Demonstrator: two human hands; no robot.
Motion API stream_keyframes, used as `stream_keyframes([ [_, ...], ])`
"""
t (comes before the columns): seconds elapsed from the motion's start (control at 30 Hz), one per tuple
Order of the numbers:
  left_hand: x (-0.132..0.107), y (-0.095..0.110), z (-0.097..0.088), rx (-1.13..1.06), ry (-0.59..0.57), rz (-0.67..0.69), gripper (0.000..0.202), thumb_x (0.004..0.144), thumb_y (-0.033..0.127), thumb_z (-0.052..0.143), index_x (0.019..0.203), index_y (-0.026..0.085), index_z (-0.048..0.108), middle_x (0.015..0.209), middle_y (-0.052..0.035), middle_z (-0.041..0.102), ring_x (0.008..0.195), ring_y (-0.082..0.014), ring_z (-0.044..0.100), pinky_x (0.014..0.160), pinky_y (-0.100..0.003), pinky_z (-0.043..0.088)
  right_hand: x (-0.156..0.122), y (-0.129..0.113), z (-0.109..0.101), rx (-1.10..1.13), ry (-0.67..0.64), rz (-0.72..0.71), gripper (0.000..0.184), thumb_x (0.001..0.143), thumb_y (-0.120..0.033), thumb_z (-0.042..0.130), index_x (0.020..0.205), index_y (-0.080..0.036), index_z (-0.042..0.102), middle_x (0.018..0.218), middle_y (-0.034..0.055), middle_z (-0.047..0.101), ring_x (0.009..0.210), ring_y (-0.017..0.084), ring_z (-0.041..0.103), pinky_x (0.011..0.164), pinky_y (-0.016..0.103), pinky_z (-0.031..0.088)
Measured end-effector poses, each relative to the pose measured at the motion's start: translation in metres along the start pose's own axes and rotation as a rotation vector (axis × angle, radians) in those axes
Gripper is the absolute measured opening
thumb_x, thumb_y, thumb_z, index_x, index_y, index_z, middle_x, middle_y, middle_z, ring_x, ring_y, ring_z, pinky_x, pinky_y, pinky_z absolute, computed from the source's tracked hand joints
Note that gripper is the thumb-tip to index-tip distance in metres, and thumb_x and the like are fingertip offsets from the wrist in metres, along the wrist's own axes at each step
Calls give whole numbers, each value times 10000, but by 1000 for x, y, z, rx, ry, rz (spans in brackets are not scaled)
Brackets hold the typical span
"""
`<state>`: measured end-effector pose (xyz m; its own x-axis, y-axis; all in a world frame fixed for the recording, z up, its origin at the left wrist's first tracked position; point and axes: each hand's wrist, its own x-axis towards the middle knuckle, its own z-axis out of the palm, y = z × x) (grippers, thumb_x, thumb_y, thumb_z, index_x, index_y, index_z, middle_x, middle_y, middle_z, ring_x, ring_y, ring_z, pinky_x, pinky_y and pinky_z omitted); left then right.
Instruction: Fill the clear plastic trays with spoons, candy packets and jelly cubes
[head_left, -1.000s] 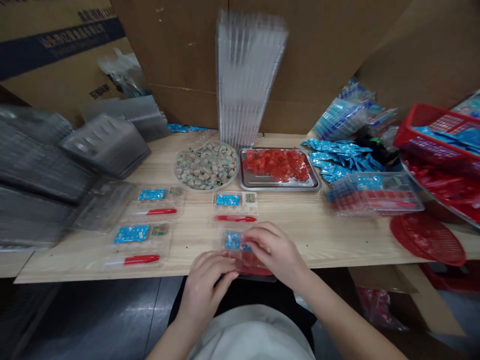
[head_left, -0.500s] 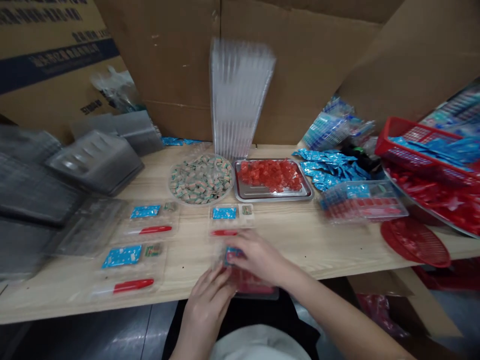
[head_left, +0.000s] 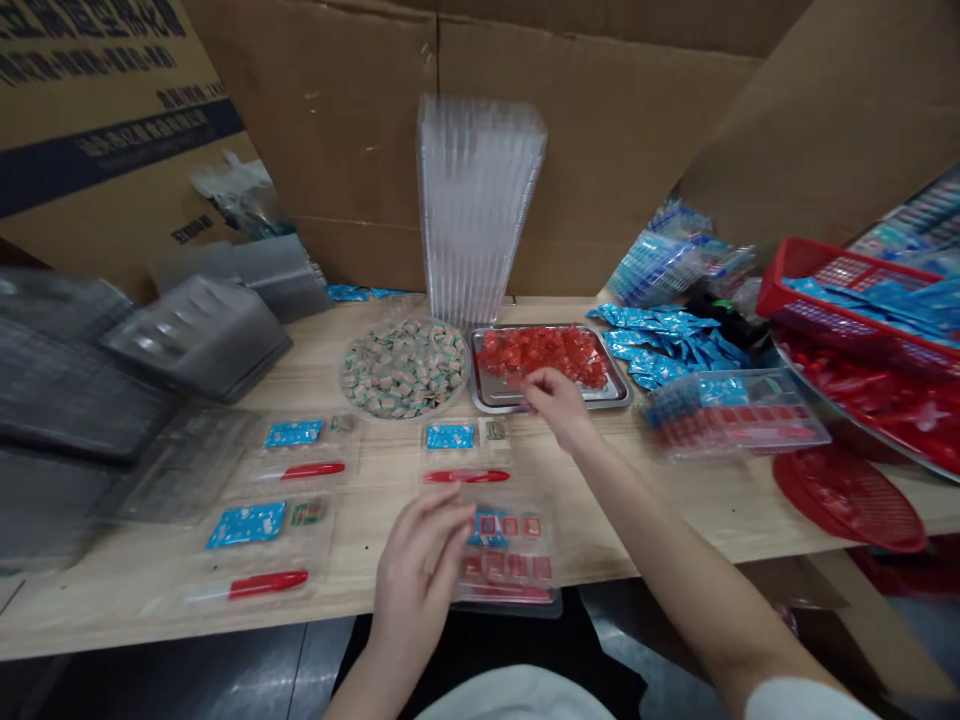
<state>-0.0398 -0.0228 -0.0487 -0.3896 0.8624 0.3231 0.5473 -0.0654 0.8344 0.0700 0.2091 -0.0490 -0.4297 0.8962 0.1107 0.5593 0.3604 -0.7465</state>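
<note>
My left hand [head_left: 418,565] hangs with its fingers apart at the left edge of a clear plastic blister tray [head_left: 506,590], which holds a blue packet and several red squares in its compartments. My right hand [head_left: 556,405] reaches over the rim of a steel tray [head_left: 613,396] heaped with red cubes [head_left: 544,355]. Its fingertips are among the front cubes, and I cannot tell whether they grip one. Beside the steel tray lies a round plate of wrapped green-and-white sweets [head_left: 405,370].
Farther up the wooden table stand more clear trays with blue packets and red sticks [head_left: 465,476]. A tall stack of clear trays [head_left: 480,210] rises behind. Blue sachets [head_left: 667,345] lie to the right, near a red basket [head_left: 847,290]. Dark stacked trays [head_left: 195,335] sit left. Cardboard walls enclose the back.
My right hand has moved away from the blister tray, forward to the steel tray, uncovering the red squares. My left hand has drawn slightly left. The view has tilted slightly.
</note>
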Motion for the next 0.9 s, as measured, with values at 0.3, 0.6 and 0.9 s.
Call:
stream_keyframes([
  [0.3,34,14,42,-478,58,-334,212,829,261,565,1012,192,646,1022,-69,670,977,-184,617,881,-314,483,-118,-57,-6,85,70,-221,97,765,-159,545,676,-195,537,662,-3,545,613,122,521,564,242,416],
  [0.6,0,33,12,-919,-179,-795,250,719,140,601,882,202,422,661,39,649,541,-79,577,532,-175,439,-153,-52,-17,146,-261,-495,273,789,-141,598,1046,-232,572,1040,71,582,1019,199,538,839,342,474],
  [0.9,-62,-27,-21,172,-31,4,318,775,174,642,1073,260,574,1039,-43,659,991,-205,593,877,-383,467,-142,-45,14,23,-253,-360,188,822,-226,607,1009,-226,625,936,52,641,907,198,569,788,361,481],
])
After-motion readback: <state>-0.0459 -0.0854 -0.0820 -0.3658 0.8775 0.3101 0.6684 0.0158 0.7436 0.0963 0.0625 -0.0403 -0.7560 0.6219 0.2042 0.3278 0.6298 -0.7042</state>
